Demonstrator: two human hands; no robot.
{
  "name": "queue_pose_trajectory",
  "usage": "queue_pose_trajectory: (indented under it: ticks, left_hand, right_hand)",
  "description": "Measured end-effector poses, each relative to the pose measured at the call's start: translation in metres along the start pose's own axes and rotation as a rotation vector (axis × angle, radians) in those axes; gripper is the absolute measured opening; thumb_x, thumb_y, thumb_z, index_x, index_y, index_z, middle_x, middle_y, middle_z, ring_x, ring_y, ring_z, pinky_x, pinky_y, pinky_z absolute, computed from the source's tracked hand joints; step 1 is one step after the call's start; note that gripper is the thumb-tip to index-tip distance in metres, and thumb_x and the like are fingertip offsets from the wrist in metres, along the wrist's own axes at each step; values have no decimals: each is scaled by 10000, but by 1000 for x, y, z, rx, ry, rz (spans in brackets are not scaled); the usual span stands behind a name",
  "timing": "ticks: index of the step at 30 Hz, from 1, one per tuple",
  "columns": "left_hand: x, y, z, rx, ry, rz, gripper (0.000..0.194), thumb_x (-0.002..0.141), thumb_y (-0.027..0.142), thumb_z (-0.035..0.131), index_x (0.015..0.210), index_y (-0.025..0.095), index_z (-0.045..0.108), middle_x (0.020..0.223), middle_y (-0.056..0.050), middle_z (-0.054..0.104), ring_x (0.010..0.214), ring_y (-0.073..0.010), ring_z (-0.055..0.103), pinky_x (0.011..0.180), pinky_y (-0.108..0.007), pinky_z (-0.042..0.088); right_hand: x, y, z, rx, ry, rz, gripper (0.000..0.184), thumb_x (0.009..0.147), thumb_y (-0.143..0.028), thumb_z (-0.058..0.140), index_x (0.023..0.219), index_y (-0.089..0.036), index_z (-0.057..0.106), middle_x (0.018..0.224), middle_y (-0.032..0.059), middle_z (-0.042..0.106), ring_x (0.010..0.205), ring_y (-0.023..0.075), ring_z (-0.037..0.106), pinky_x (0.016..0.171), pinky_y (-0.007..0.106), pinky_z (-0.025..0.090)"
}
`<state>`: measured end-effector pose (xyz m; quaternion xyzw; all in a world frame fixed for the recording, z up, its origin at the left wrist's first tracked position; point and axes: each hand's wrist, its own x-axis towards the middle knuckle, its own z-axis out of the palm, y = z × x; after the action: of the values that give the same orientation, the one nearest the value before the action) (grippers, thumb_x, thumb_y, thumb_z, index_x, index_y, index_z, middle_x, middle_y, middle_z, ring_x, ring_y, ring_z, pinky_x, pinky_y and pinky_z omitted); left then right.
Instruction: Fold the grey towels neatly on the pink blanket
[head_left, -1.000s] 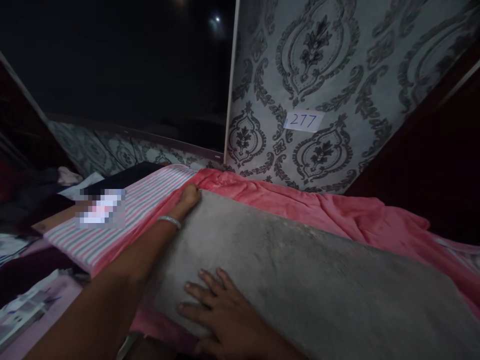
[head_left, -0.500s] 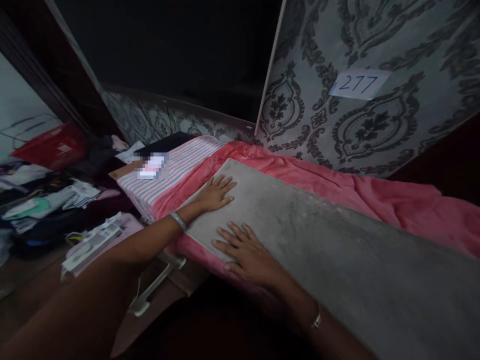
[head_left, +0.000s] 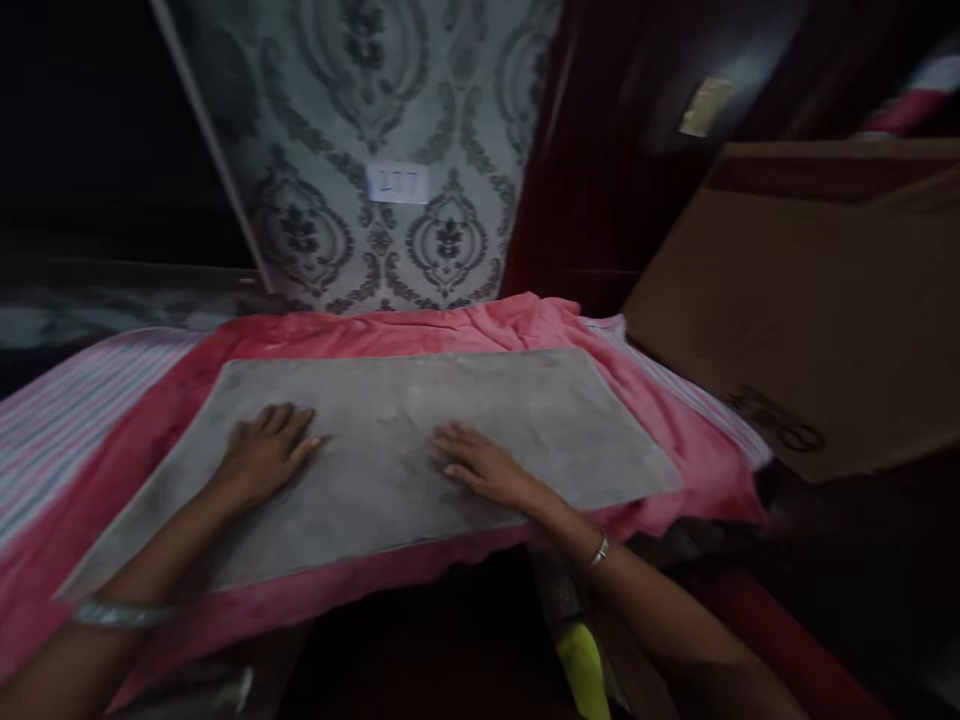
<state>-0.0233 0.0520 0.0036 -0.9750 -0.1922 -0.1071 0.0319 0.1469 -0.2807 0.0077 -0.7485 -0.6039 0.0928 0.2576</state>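
A grey mat-like cloth [head_left: 375,500] lies spread over a pink blanket [head_left: 480,330], whose edges show all around it. My left hand [head_left: 266,455] rests palm down on the cloth's left part, fingers somewhat spread. Farther right, near the cloth's middle, my right hand [head_left: 480,462] lies flat with its fingers stretched out. Both hands touch the cloth and hold nothing. The picture is slightly blurred.
A striped cloth [head_left: 90,410] shows under the blanket at the left. To the right stands a large cardboard box [head_left: 817,300]. Behind are patterned wallpaper with a paper label [head_left: 397,184] and a dark screen [head_left: 112,130]. Something yellow-green [head_left: 581,670] is below the front edge.
The view has swung right, bringing the cardboard box into sight. My hands have moved from the cloth's left end farther along it to the right and now lie wider apart.
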Motion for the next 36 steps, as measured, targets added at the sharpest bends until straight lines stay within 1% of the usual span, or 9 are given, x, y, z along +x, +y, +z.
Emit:
queue_pose_trajectory:
  ticks: [5, 8, 11, 14, 20, 25, 30, 33, 36]
  left_hand:
    - [22, 111, 11, -127, -126, 492, 615, 995, 561, 326, 1555, 312, 376, 1661, -66, 295, 1529, -336, 248, 1193, -583, 248]
    - [19, 148, 22, -180, -111, 660, 622, 988, 576, 373, 1565, 348, 338, 1657, -49, 299, 1531, -330, 248, 1208, -595, 223]
    - [15, 152, 34, -185, -50, 686, 615, 993, 580, 368, 1568, 366, 319, 1656, -30, 298, 1532, -316, 252, 1216, -592, 213]
    - [15, 147, 40, -175, -18, 693, 618, 995, 582, 363, 1572, 368, 306, 1655, -22, 301, 1528, -306, 265, 1216, -583, 227]
    - [14, 145, 43, -165, 23, 689, 605, 993, 595, 346, 1548, 355, 374, 1638, -27, 344, 1510, -297, 310, 1204, -560, 274]
    - [13, 145, 39, -174, 1, 654, 616, 974, 613, 362, 1519, 335, 440, 1615, -52, 389, 1488, -325, 345, 1178, -580, 311]
    - [36, 170, 14, -212, -61, 623, 582, 956, 594, 421, 1415, 276, 585, 1527, -111, 511, 1389, -340, 476, 1127, -561, 388]
    - [53, 194, 9, -216, -44, 651, 597, 967, 559, 419, 1470, 256, 523, 1593, -124, 417, 1460, -350, 381, 1174, -595, 309]
    - [56, 206, 19, -211, -52, 671, 612, 967, 562, 422, 1518, 299, 449, 1634, -87, 348, 1510, -367, 280, 1193, -642, 239]
  right_hand:
    - [-58, 40, -21, -400, 78, 400, 569, 1029, -485, 468, 1562, -312, 368, 1667, 68, 212, 1540, 343, 111, 1201, 635, 171]
    - [-92, 40, -9, -437, 85, 488, 582, 1039, -526, 409, 1582, -338, 311, 1672, 39, 197, 1535, 325, 149, 1205, 615, 182]
    - [-117, 40, -3, -441, 107, 486, 596, 1043, -555, 361, 1592, -342, 275, 1675, 9, 184, 1539, 296, 142, 1217, 583, 181]
    - [-131, 54, -16, -444, 97, 525, 584, 1045, -560, 339, 1588, -354, 278, 1669, -1, 204, 1535, 280, 164, 1215, 581, 184]
    - [-151, 96, -58, -525, 155, 869, 570, 1055, -524, 307, 1585, -314, 311, 1662, 27, 230, 1528, 300, 187, 1211, 584, 176]
    - [-155, 110, -73, -577, 250, 1107, 574, 1059, -495, 294, 1573, -247, 353, 1654, 102, 247, 1526, 330, 173, 1172, 620, 214]
    - [-121, 116, -81, -507, 262, 939, 600, 1053, -523, 302, 1596, -268, 293, 1674, 96, 183, 1536, 318, 143, 1194, 583, 175]
    - [-106, 124, -80, -464, 189, 810, 592, 1056, -526, 280, 1598, -288, 279, 1681, 66, 167, 1542, 294, 126, 1207, 574, 148]
    - [-108, 138, -81, -467, 132, 792, 607, 1054, -541, 269, 1595, -267, 290, 1673, 60, 200, 1539, 267, 151, 1221, 535, 149]
